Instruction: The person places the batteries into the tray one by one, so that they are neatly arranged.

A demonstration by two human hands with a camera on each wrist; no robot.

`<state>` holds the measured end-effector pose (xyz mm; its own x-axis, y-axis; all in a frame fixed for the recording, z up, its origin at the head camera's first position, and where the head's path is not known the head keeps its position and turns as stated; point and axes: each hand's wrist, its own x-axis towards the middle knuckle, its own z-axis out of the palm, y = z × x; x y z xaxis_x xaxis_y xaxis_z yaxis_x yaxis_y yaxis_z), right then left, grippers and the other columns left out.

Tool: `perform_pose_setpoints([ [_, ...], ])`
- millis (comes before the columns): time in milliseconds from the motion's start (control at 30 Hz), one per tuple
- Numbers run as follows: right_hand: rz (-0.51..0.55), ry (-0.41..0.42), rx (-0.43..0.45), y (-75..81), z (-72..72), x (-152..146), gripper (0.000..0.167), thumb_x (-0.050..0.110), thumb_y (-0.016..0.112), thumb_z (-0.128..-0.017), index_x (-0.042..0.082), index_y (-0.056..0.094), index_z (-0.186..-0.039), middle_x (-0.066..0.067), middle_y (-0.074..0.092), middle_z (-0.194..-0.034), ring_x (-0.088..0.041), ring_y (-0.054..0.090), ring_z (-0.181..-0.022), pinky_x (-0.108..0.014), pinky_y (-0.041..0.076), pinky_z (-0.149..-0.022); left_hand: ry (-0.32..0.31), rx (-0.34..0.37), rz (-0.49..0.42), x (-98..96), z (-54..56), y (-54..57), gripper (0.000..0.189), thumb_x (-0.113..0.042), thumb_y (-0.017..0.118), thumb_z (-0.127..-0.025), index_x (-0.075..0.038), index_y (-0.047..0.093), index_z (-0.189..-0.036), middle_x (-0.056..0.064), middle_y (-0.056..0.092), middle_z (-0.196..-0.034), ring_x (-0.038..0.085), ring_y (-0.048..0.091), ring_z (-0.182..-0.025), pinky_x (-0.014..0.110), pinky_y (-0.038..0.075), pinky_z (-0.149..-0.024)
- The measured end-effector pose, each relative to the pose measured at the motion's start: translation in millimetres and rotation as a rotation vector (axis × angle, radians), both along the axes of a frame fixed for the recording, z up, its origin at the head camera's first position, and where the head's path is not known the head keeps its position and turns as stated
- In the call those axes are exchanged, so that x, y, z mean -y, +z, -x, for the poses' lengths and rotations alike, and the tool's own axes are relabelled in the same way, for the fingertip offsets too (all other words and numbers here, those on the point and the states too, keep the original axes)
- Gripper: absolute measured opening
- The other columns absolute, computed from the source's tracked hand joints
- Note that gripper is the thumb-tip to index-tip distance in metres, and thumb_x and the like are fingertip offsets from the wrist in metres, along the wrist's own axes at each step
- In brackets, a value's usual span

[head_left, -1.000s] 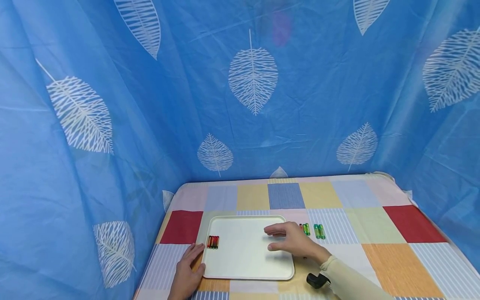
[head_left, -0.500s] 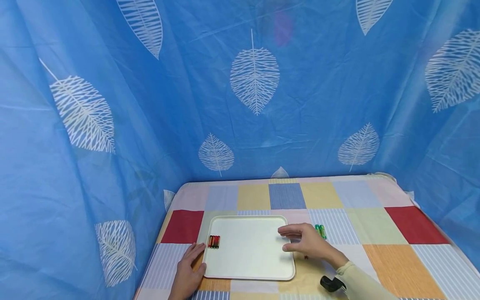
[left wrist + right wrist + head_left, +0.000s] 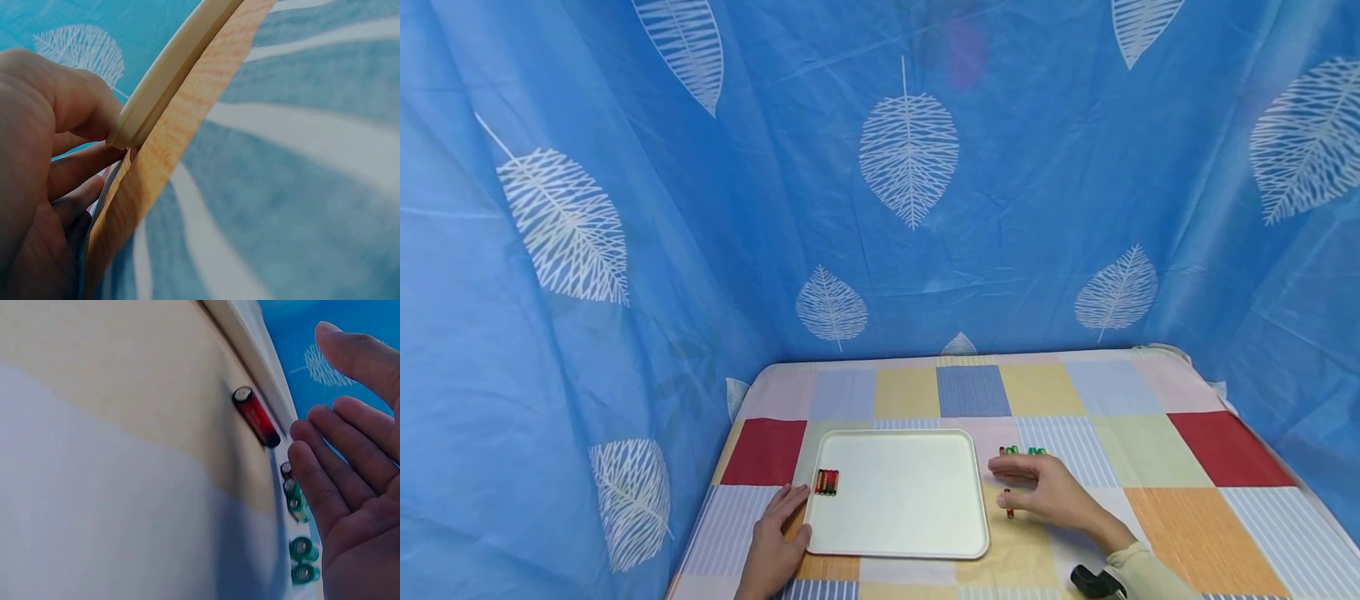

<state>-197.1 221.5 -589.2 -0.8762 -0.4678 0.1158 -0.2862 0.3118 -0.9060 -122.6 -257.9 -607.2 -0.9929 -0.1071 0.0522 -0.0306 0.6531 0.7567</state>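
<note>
A white rectangular tray [image 3: 898, 500] lies on the table, with several red-and-black batteries [image 3: 827, 482] side by side at its left edge. Against that same edge rests my left hand [image 3: 775, 537], its fingers extended. The left wrist view shows the left hand [image 3: 56, 131] touching the tray's rim [image 3: 165, 75]. Right of the tray, my right hand [image 3: 1056, 500] hovers with thumb and fingers apart, holding nothing. A single red battery [image 3: 256, 417] lies on the cloth near its thumb. Beyond the fingers stand or lie green batteries [image 3: 303, 573], partly hidden by the hand in the head view.
A patchwork cloth [image 3: 1180, 521] covers the table. Blue curtains [image 3: 1000, 208] with white leaf prints close off the back and both sides. A black wrist device [image 3: 1096, 582] sits at the right sleeve.
My right hand has moved rightward from over the tray to beside it, above the loose red battery, which now shows by the thumb. The left hand has stayed at the tray's edge.
</note>
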Motion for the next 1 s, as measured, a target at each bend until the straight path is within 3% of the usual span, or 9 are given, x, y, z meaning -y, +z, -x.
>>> perform_pose_setpoints([
  [200, -0.009, -0.022, 0.02, -2.9, -4.3, -10, 0.058, 0.02, 0.09, -0.091, -0.002, 0.069, -0.141, -0.022, 0.073, -0.141, -0.024, 0.075, -0.127, -0.024, 0.06, -0.103, -0.002, -0.002, -0.003, -0.1, -0.2, 1.4, 0.056, -0.002, 0.075, -0.093, -0.007, 0.068, -0.148, 0.016, 0.063, -0.157, 0.046, 0.04, -0.159, 0.07, 0.03, -0.128],
  [700, -0.036, -0.033, 0.049, -7.2, -11.6, -18, 0.058, 0.021, 0.09, -0.091, 0.002, 0.07, -0.142, -0.018, 0.074, -0.141, -0.015, 0.075, -0.125, -0.02, 0.058, -0.103, 0.009, -0.003, -0.003, -1.5, -1.1, 2.4, 0.057, -0.001, 0.076, -0.092, -0.006, 0.068, -0.148, 0.017, 0.064, -0.157, 0.046, 0.04, -0.159, 0.069, 0.03, -0.129],
  [1000, -0.112, -0.045, -0.027, -5.2, -15.6, -14, 0.057, 0.025, 0.093, -0.087, 0.006, 0.074, -0.137, -0.009, 0.079, -0.133, -0.014, 0.076, -0.12, -0.021, 0.059, -0.101, 0.0, -0.017, -0.006, 0.0, -2.3, 1.1, 0.057, 0.0, 0.075, -0.091, -0.004, 0.069, -0.147, 0.018, 0.064, -0.156, 0.047, 0.041, -0.158, 0.07, 0.03, -0.129],
])
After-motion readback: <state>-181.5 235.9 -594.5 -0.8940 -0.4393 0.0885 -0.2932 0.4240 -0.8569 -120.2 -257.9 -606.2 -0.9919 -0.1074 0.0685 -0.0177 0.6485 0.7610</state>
